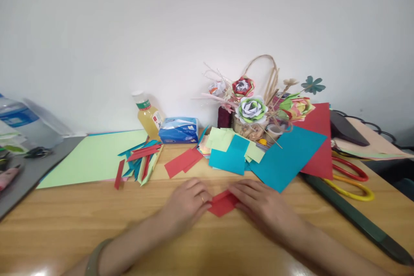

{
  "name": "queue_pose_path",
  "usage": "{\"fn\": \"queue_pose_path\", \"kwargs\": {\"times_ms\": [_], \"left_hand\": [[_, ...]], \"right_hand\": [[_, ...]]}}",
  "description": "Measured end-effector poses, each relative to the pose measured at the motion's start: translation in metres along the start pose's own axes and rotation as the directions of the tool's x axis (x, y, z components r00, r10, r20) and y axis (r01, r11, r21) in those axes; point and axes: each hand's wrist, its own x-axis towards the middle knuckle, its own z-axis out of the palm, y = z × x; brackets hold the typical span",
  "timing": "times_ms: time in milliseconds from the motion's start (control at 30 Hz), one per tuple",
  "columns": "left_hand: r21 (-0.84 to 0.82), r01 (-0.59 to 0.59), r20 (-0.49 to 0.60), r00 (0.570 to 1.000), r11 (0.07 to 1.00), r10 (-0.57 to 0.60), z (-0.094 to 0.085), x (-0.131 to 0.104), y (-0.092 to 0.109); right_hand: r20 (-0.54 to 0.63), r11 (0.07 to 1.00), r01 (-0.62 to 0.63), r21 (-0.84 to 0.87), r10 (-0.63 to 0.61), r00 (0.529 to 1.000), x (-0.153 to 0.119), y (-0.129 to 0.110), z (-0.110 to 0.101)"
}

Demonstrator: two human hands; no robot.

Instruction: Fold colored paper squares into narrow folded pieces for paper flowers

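A small piece of red paper lies at the front of the wooden table, its far edge folded over. My left hand grips its left end between closed fingers. On the right end, my right hand presses with its fingers together. The fingertips hide both ends of the paper. Just beyond my hands lie flat red paper rectangles. Folded strips of red, blue and pale green paper are heaped to the left. Blue and pale green paper pieces are stacked further back.
A juice bottle and a blue tissue pack stand near the wall. Behind the paper stack is a basket with paper flowers. Large green sheets lie left; a dark paper-cutter arm and scissors handles lie right.
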Motion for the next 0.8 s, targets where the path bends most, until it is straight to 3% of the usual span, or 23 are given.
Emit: {"fn": "queue_pose_path", "kwargs": {"times_ms": [200, 400, 667, 800], "left_hand": [[0.229, -0.114, -0.058, 0.99, 0.967, 0.13, -0.001, -0.013, 0.011], [0.388, -0.223, -0.011, 0.969, 0.894, 0.246, 0.007, -0.01, 0.012], [0.414, -0.157, -0.069, 0.977, 0.897, 0.203, 0.013, -0.004, 0.008], [0.396, -0.179, -0.036, 0.977, 0.901, 0.21, 0.012, -0.004, 0.006]], "right_hand": [[-0.021, 0.999, -0.037, 0.023, 0.038, 0.999, 0.003, 0.001, -0.003], [0.058, 0.999, 0.027, 0.02, -0.028, 0.998, 0.01, 0.002, -0.014], [0.031, 0.997, 0.066, -0.044, -0.065, 0.997, 0.012, 0.013, -0.004], [0.031, 0.993, 0.082, -0.083, -0.08, 0.996, 0.013, 0.014, -0.003]]}}
